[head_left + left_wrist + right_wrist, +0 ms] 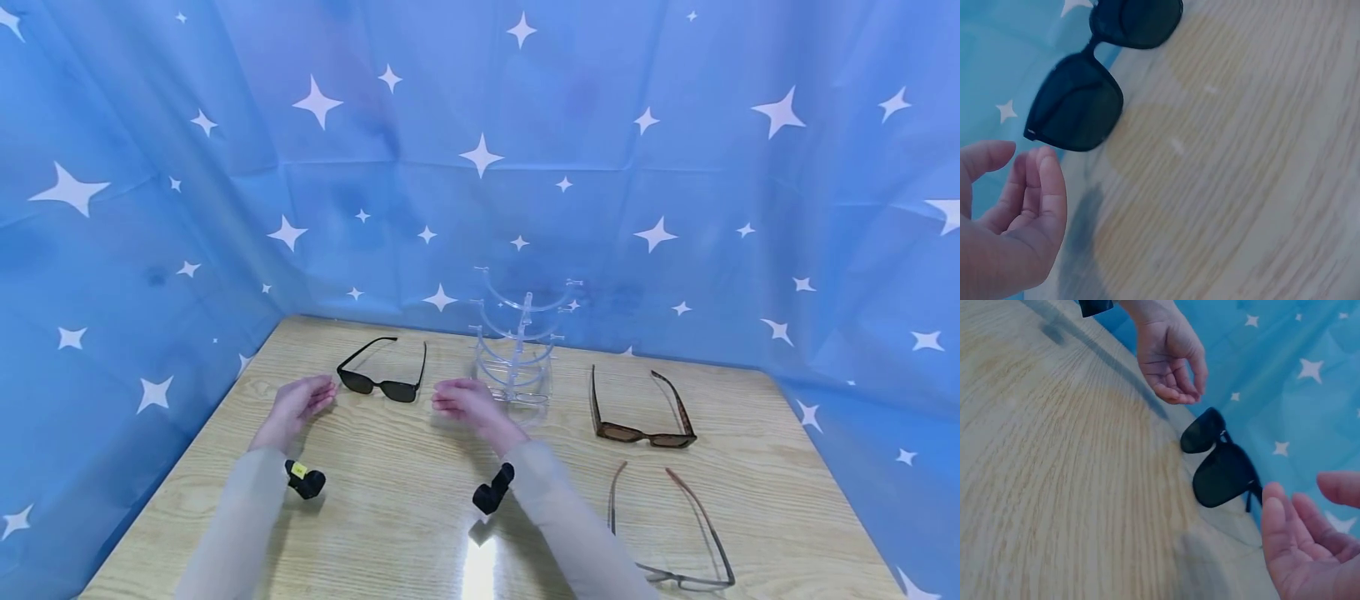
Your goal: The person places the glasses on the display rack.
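Note:
Black sunglasses (378, 387) with dark lenses lie unfolded on the wooden table, temples pointing to the back. Just left of them is my left hand (298, 403), its fingers loosely bent and holding nothing. In the left wrist view a small gap seems to part its fingertips from the corner of the sunglasses (1079, 103). To their right hovers my right hand (476, 410), also holding nothing, thumb apart from the fingers. From the right wrist, the sunglasses (1225, 475) appear between both hands, the right fingertips close to one hinge.
Behind my right hand stands a clear tiered glasses rack (517, 342). Tortoiseshell sunglasses (645, 435) lie unfolded at the right, and thin-framed glasses (682, 577) lie nearer the front, partly behind my right sleeve. A blue star-patterned cloth (480, 200) surrounds the table (390, 517).

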A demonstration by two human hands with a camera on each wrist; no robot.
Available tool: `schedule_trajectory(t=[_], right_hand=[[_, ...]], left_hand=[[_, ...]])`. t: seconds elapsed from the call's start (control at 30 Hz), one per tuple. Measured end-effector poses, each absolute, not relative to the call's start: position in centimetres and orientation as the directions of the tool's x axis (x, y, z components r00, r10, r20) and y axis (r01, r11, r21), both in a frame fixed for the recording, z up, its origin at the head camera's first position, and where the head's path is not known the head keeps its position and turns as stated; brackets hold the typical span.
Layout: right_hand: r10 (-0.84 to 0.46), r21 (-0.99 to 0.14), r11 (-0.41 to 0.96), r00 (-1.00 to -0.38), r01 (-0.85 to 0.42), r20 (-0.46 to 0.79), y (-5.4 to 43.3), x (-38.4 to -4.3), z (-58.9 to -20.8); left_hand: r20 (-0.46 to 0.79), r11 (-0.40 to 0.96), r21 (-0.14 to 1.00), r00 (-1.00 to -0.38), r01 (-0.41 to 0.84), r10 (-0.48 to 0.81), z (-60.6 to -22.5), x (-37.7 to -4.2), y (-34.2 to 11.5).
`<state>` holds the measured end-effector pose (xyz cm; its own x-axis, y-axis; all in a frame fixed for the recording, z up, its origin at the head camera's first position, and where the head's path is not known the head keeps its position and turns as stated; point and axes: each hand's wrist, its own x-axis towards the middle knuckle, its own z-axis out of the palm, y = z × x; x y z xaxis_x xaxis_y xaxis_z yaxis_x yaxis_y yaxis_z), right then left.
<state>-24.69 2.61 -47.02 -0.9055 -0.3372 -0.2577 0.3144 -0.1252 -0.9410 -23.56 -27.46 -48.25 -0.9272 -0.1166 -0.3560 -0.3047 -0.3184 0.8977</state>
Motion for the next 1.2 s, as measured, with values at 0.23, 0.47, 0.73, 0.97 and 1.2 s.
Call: schedule_trajectory(t=[0.23, 0.47, 0.73, 0.97, 1.2], right_hand=[[-0.318, -0.946, -0.087, -0.909, 0.311, -0.269, 1.1, -25.3, -48.1], [-0.309, -0.943, -0.085, -0.909, 0.321, -0.281, 0.0, -25.4, -48.6], [-0.254, -0.942, -0.071, -0.919, 0.327, -0.3, -1.2, -25.8, -48.8], [-0.221, -0.937, -0.052, -0.919, 0.345, -0.326, -1.7, -25.9, -49.0], [-0.217, -0.936, -0.058, -0.92, 0.347, -0.327, -1.8, -25.6, -48.7]], left_hand=[[-0.38, -0.252, 0.91, -0.906, -0.33, -0.185, -48.4, -24.4, -27.4], [-0.348, -0.181, 0.933, -0.905, -0.31, -0.244, -47.5, -25.4, -26.7], [-0.373, -0.12, 0.928, -0.889, -0.354, -0.265, -47.4, -26.8, -25.9], [-0.377, -0.095, 0.926, -0.879, -0.366, -0.293, -47.4, -27.3, -25.5], [-0.366, -0.117, 0.93, -0.898, -0.347, -0.245, -47.0, -26.6, -25.8]])
